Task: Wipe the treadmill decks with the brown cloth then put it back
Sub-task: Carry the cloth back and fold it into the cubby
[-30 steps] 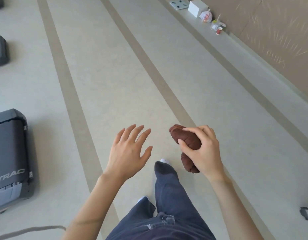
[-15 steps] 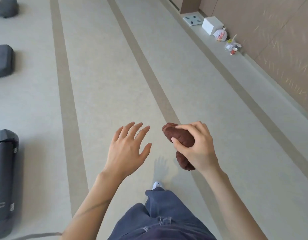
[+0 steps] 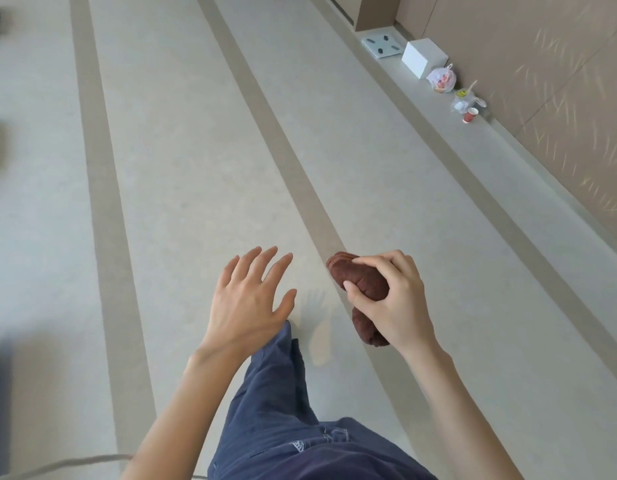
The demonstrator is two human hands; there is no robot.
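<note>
Hands first: the right hand (image 3: 393, 299) is curled round a dark brown terry cloth rolled into a thick bundle (image 3: 359, 278), thumb pressed on its near side and fingers wrapped over the top. The left hand (image 3: 248, 303) holds nothing, its fingers spread wide and straight, palm down. Both hang in the air above the pale vinyl floor with tan stripes (image 3: 196, 168). The cloth is just right of the person's blue trouser leg (image 3: 275, 393) and over one tan stripe. No treadmill deck shows plainly; only a sliver of something dark sits at the near left edge, too little to name. I judge this to be a carrying step, though whether toward a deck or toward the cloth's resting place cannot be told. To do it well, the grip should stay firm on the middle of the bundle so no loose end drops and trails underfoot. The free hand should be ready to help unroll or set it down, and the feet should avoid the thin grey cable (image 3: 75, 460) lying near left. The cloth looks soft and napped, with stacked folded edges showing at its far end and a rounded lump poking out below the palm. It seems dry and compact.
</note>
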